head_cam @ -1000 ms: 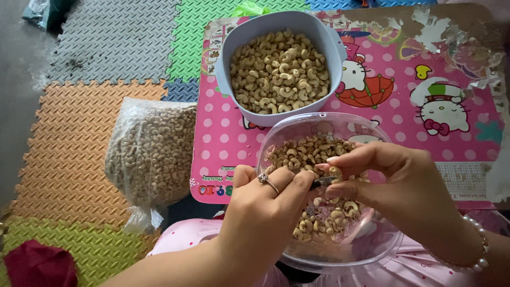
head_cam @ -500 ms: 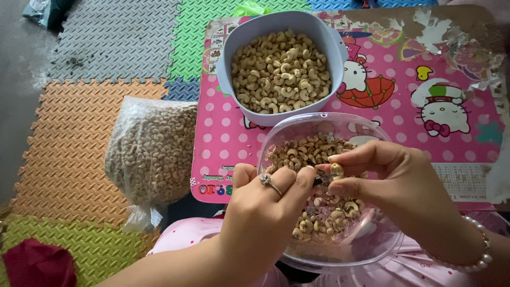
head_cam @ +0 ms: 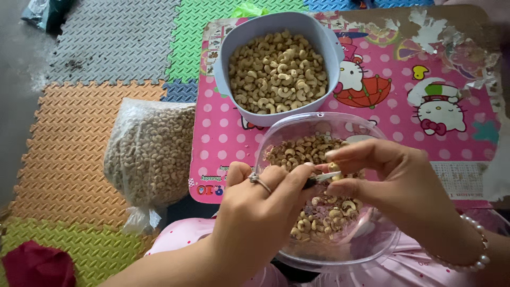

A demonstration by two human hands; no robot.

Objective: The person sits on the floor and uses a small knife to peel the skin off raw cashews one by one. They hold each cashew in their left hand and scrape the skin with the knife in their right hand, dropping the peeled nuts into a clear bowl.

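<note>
Over the clear bowl (head_cam: pixel 372 239) in the lap, the left hand (head_cam: pixel 255 212) was closed around a small knife (head_cam: pixel 321 178), blade pointing right toward the right hand (head_cam: pixel 398 186). That hand's thumb and fingertips (head_cam: pixel 334 155) pinched a single cashew (head_cam: pixel 333 167) right at the blade tip. Beyond, on the pink table (head_cam: pixel 382 122), stood a grey bowl (head_cam: pixel 228 64) full of pale cashews, well apart from both hands.
</note>
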